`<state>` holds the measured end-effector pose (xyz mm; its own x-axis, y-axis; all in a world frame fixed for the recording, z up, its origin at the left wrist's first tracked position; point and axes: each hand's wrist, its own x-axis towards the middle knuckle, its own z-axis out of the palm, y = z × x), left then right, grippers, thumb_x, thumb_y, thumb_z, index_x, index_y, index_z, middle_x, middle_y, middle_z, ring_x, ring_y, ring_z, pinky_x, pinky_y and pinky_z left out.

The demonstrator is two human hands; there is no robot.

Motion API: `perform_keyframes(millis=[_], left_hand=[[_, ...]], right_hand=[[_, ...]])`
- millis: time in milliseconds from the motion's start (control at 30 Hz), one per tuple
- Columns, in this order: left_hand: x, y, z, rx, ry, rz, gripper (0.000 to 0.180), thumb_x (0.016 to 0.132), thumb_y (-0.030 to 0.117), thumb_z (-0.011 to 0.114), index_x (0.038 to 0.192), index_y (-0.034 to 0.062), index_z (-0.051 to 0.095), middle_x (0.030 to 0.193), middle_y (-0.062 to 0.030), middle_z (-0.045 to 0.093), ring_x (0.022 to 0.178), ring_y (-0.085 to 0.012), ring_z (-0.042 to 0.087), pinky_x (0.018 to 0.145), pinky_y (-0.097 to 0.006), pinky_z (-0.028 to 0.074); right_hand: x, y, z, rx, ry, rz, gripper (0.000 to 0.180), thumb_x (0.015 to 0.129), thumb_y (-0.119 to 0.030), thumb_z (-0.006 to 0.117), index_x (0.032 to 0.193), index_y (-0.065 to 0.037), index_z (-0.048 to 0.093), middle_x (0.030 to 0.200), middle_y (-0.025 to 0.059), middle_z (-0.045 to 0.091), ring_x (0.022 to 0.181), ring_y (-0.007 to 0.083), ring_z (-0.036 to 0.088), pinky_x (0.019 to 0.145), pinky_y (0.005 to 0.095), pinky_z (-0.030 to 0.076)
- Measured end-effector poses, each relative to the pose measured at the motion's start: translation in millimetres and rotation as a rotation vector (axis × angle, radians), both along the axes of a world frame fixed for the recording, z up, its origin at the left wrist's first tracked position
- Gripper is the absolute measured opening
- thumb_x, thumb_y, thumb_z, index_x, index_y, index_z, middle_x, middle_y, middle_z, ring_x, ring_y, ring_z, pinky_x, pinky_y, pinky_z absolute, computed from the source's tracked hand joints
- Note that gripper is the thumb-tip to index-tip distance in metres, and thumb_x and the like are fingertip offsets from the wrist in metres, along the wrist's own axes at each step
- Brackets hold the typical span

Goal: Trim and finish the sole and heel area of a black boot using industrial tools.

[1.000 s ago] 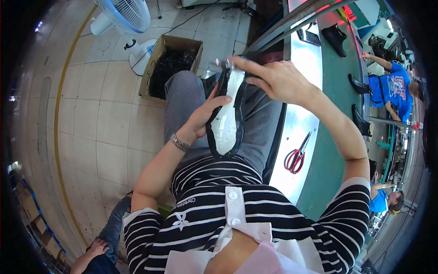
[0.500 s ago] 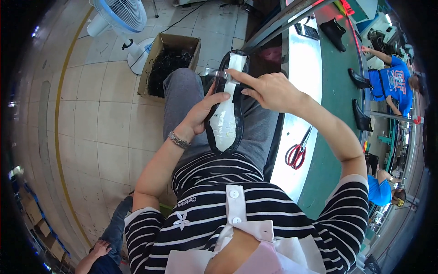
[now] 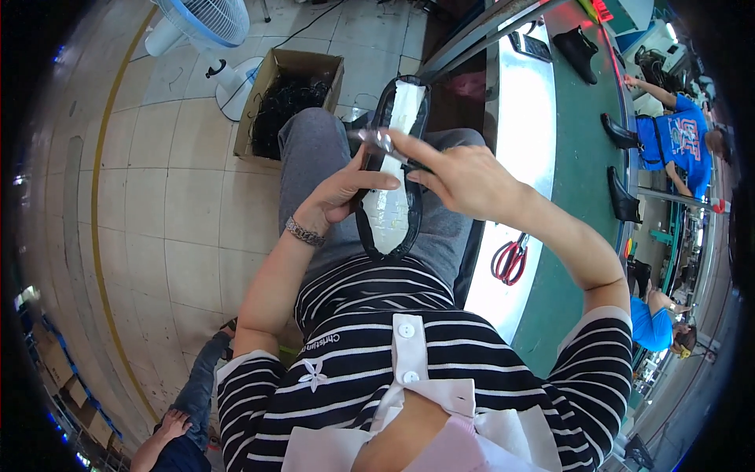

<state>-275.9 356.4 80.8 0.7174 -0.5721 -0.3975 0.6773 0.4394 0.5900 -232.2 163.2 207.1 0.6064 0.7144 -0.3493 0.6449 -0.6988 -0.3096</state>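
Black shoe upper with white insole board (image 3: 391, 185) lies sole-up along the person's lap, on grey trousers, toe end toward the torso, other end pointing away toward the bench edge.

Left hand (image 3: 340, 198) clasps the shoe from its left side: thumb across the white board near mid-length, fingers curled under the black edge. Closed around it, firm hold.

Right hand (image 3: 464, 177) sits just right of the shoe, above it. Index finger stretched out over the white board, other fingers part-curled. It pinches a small shiny metal tool (image 3: 376, 139), whose tip lies across the shoe's upper half. Can't tell the tool's exact kind, too small and glary.

Around:
- Brown cardboard box of black parts (image 3: 295, 98) on the tiled floor, just beyond the left knee.
- White-and-blue floor fan (image 3: 206, 31) left of the box, near it.
- Long green workbench (image 3: 578, 165) with a bright white lit strip runs along the person's right side.
- Red-handled scissors (image 3: 511, 259) on the strip, near the right forearm, well apart from the shoe.
- Black shoes (image 3: 582, 47) stand further down the bench.
- Person in blue shirt (image 3: 676, 141) across the bench, another lower right.

Right forearm crosses between the shoe and the scissors; nothing covers the shoe but the two hands and the tool.
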Motion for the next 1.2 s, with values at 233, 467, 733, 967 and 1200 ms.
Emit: perform_keyframes(millis=[233, 467, 733, 967, 1200], left_hand=[[-37.3, -14.3, -27.1, -0.307, 0.112, 0.202, 0.070, 0.092, 0.053, 0.055, 0.145, 0.0113, 0.033, 0.126, -0.0077, 0.055, 0.114, -0.0188, 0.056, 0.096, -0.038, 0.048], [-57.3, -43.4, -26.0, -0.342, 0.249, 0.285, 0.087, 0.087, 0.077, 0.028, 0.140, 0.0083, 0.043, 0.130, -0.0153, 0.057, 0.112, -0.0252, 0.061, 0.095, -0.042, 0.052], [-65.1, -44.3, -36.5, -0.582, 0.279, 0.301, 0.074, 0.092, 0.042, 0.060, 0.151, 0.0254, 0.019, 0.141, -0.0120, 0.043, 0.126, -0.0228, 0.049, 0.103, -0.041, 0.044], [-60.0, -34.4, -23.0, -0.275, 0.133, 0.409, 0.061, 0.094, 0.030, 0.058, 0.146, 0.0142, 0.031, 0.131, -0.0118, 0.052, 0.115, -0.0203, 0.056, 0.097, -0.035, 0.049], [-53.9, -23.0, -12.1, -0.248, 0.155, 0.274, 0.052, 0.084, 0.012, 0.067, 0.130, 0.0051, 0.044, 0.110, -0.0082, 0.060, 0.099, -0.0168, 0.063, 0.083, -0.032, 0.056]], right_hand=[[-5.7, -11.2, 37.0, -0.279, 0.211, -0.066, 0.059, 0.096, -0.021, 0.051, 0.149, -0.023, 0.024, 0.067, 0.0122, 0.063, 0.059, 0.0280, 0.065, 0.054, 0.0374, 0.051], [-50.4, -1.1, 22.6, -0.191, -0.288, 0.344, 0.070, 0.083, -0.006, 0.056, 0.145, -0.032, 0.034, 0.094, 0.0223, 0.063, 0.079, 0.0302, 0.067, 0.063, 0.0329, 0.055], [-45.5, -19.7, 10.4, -0.183, -0.070, 0.198, 0.085, 0.079, -0.003, 0.062, 0.144, -0.047, 0.031, 0.091, 0.0184, 0.061, 0.070, 0.0253, 0.064, 0.057, 0.0364, 0.054], [-26.8, 1.7, 52.6, -0.206, 0.181, 0.176, 0.071, 0.084, -0.012, 0.066, 0.146, -0.031, 0.036, 0.062, 0.0069, 0.058, 0.051, 0.0284, 0.059, 0.046, 0.0358, 0.047], [-12.5, 17.6, 9.2, -0.159, -0.022, 0.203, 0.075, 0.091, -0.017, 0.057, 0.153, -0.028, 0.016, 0.055, 0.0072, 0.058, 0.042, 0.0186, 0.057, 0.041, 0.0298, 0.045]])
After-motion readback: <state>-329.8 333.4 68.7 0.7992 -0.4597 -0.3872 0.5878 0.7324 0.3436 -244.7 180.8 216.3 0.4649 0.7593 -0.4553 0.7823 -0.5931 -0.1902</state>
